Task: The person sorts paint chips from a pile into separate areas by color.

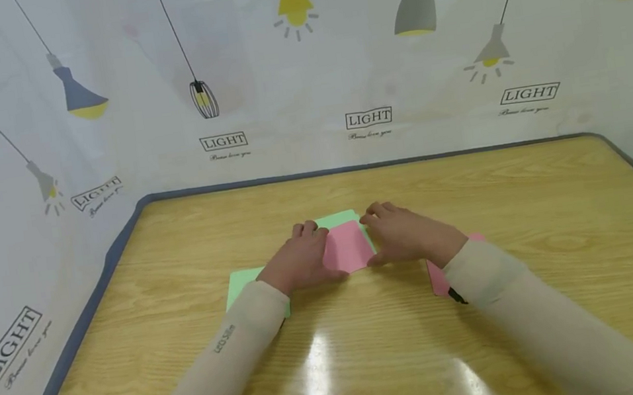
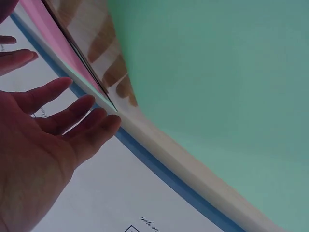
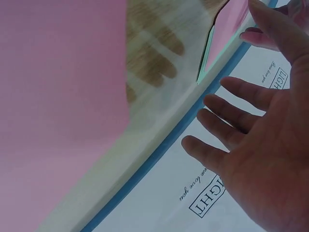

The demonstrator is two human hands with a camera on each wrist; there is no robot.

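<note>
A pink square sheet (image 1: 349, 246) lies over a pale green one (image 1: 336, 219) in the middle of the table, the green showing along its far and right edges. My left hand (image 1: 302, 257) is at the left side of this pile, my right hand (image 1: 404, 231) at its right side. Both wrist views show relaxed, spread fingers with nothing gripped. Under my left forearm lies another green sheet (image 2: 217, 72), partly covered by the sleeve in the head view. Another pink sheet (image 3: 58, 96) is beneath my right wrist, with a small black item (image 1: 457, 296) at its near edge.
The wooden table (image 1: 374, 363) has a blue edge band (image 1: 349, 168) along its back and sides. White curtain-like sheeting (image 1: 290, 87) printed with lamps rises behind it and on both sides. Light reflects off the tabletop near the front.
</note>
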